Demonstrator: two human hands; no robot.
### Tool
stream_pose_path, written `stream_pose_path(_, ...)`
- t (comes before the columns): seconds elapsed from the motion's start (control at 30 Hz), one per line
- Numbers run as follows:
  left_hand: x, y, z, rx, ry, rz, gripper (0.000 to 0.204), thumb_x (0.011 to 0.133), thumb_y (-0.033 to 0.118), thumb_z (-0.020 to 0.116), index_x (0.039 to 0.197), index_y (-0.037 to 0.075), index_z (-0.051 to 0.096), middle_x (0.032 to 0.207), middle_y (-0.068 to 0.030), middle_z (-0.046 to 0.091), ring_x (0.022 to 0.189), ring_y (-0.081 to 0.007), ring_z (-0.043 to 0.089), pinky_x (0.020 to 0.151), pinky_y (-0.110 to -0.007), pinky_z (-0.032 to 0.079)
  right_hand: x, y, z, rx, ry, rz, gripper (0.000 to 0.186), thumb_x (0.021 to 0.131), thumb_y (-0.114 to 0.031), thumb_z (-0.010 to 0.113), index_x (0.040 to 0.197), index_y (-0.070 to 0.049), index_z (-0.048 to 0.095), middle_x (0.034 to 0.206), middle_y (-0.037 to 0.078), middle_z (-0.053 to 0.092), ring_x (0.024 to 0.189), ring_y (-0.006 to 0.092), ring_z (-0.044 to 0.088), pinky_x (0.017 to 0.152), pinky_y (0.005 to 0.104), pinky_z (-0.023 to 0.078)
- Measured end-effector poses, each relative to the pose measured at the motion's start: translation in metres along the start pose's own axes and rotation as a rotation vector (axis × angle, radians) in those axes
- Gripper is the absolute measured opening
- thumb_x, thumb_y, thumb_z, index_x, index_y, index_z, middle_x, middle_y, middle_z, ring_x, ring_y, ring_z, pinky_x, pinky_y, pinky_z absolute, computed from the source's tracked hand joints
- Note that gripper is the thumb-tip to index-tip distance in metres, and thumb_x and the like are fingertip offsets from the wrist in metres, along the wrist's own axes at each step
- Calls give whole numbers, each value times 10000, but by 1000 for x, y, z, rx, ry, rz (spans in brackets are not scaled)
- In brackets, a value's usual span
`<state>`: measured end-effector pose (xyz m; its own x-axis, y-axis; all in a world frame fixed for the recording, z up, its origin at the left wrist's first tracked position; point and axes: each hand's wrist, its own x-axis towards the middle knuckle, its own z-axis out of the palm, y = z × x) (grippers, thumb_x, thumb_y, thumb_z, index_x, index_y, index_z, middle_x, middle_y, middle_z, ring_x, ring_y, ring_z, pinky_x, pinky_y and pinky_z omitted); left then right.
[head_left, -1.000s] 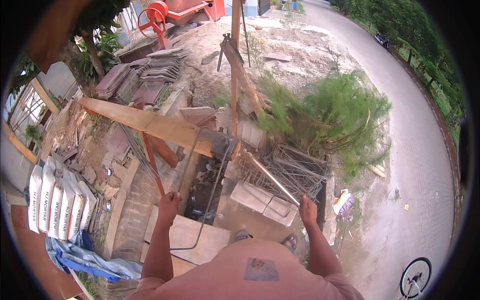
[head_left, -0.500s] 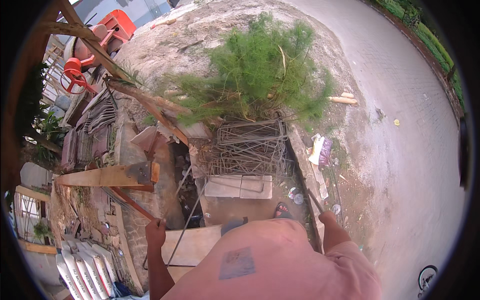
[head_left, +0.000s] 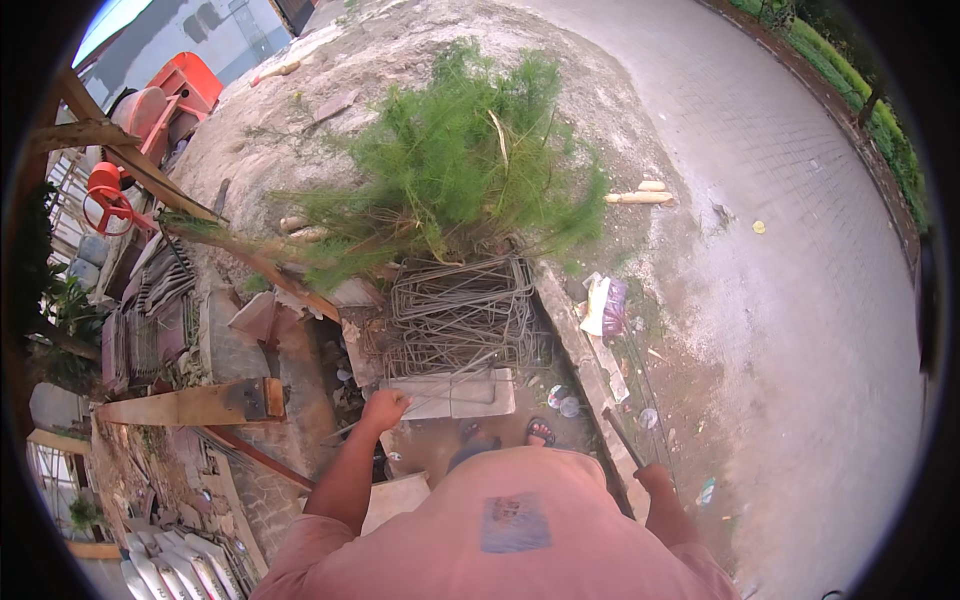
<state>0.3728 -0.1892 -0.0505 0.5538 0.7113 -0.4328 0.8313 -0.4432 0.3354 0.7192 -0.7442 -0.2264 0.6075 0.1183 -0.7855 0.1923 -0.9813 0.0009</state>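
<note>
My left hand (head_left: pixel 385 408) is closed beside two pale concrete blocks (head_left: pixel 450 393), around a thin metal rod (head_left: pixel 450 374) that slants up over them. Just beyond the blocks lies a heap of bent steel rebar stirrups (head_left: pixel 462 312). Off to the right, my right hand (head_left: pixel 655 478) grips the near end of a dark bar (head_left: pixel 624 438), which points away from me toward the long concrete edge. What kind of bar it is, I cannot tell. My sandalled feet (head_left: pixel 540 431) stand just on the near side of the blocks.
A feathery green bush (head_left: pixel 450 160) grows behind the stirrups. To the left are a wooden beam (head_left: pixel 195 403), a reddish bar (head_left: pixel 262 460), stacked tiles (head_left: pixel 145 340), white sacks (head_left: pixel 185 565) and an orange cement mixer (head_left: pixel 170 105). A concrete kerb (head_left: pixel 580 345) borders the right side, with litter beyond.
My left hand has moved right and forward from beside the reddish bar to the blocks, the thin rod swinging with it. My right hand still grips the dark bar. The whole view has shifted.
</note>
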Motion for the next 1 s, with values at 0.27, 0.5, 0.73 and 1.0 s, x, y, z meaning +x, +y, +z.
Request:
stream_pose_path(0.27,63,-13,-1,-244,246,-123,387,911,379,588,825,3,624,747,-188,619,709,-365,593,658,-469,447,-25,-48,-7,320,144,-89,410,683,-288,748,822,89,665,653,203,640,557,280,657,556,401,513)
stream_pose_path(0.5,110,-76,65,-1425,204,-783,283,971,303,505,980,26,565,841,-140,642,714,-278,633,568,-403,500,-10,-11,-11,47,84,-156,415,686,-286,750,861,83,680,702,186,670,588,271,667,557,391,523)
stream_pose_path(0.73,88,4,95,-1912,111,-807,317,1012,229,411,1130,-61,454,1093,-229,587,970,-355,633,834,-468,568,5,15,-36,-112,-65,-49,412,704,-286,754,879,80,687,724,189,676,610,262,667,553,389,525)
stream_pose_path(1.0,119,12,124,-2436,330,-727,314,1029,225,362,1107,-68,445,1050,-229,589,916,-335,641,804,-419,599,-25,-11,-58,23,96,-92,409,701,-314,735,835,69,686,697,191,664,610,281,665,570,408,512)
